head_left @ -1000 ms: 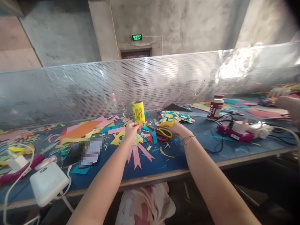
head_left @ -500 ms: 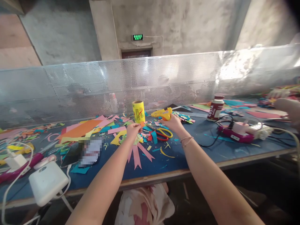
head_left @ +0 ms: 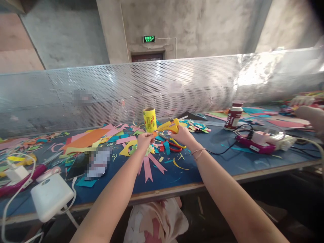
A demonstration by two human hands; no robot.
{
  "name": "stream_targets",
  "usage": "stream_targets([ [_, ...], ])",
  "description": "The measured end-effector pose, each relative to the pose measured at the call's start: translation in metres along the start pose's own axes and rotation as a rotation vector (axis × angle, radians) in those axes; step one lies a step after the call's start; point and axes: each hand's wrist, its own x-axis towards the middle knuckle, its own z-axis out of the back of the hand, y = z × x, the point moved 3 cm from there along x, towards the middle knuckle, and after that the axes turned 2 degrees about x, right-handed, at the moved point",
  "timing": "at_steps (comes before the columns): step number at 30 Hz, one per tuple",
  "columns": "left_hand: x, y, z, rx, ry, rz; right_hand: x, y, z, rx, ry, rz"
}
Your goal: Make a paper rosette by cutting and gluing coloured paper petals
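Observation:
My right hand (head_left: pixel 182 134) is wrapped round a yellow hot glue gun (head_left: pixel 169 126), its nozzle pointing left toward my other hand. A small orange paper piece (head_left: pixel 155 134) is pinched between the fingertips of my left hand (head_left: pixel 145 140). Beneath that hand lies a paper craft with pink ribbon-like tails (head_left: pixel 147 168), partly hidden by my wrist. Just behind stands an upright yellow tape roll or tube (head_left: pixel 150 120) with printed lettering. Scissors with red and yellow handles (head_left: pixel 174 145) lie under and beside my right hand.
Paper scraps (head_left: pixel 88 138) cover much of the blue table (head_left: pixel 182 179). To the right stand a dark red bottle (head_left: pixel 233 116) and a purple power strip (head_left: pixel 255 144) with cables. A white charger (head_left: pixel 52 197) and a phone (head_left: pixel 78 164) lie left. A perforated metal screen (head_left: pixel 152 84) runs behind.
My right hand has brought the glue gun left and slightly down, its nozzle now closer to the orange paper. My left hand stays nearly in place.

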Motion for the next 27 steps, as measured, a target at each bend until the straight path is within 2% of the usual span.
stream_targets([
  [19,0.0024,0.0026,0.0001,0.000,-0.010,-0.005,0.0037,-0.0058,-0.0065,-0.033,0.021,0.030],
  [27,0.0017,0.0021,0.0003,-0.025,-0.008,-0.006,0.0032,-0.0037,-0.0029,-0.046,0.031,0.022],
])
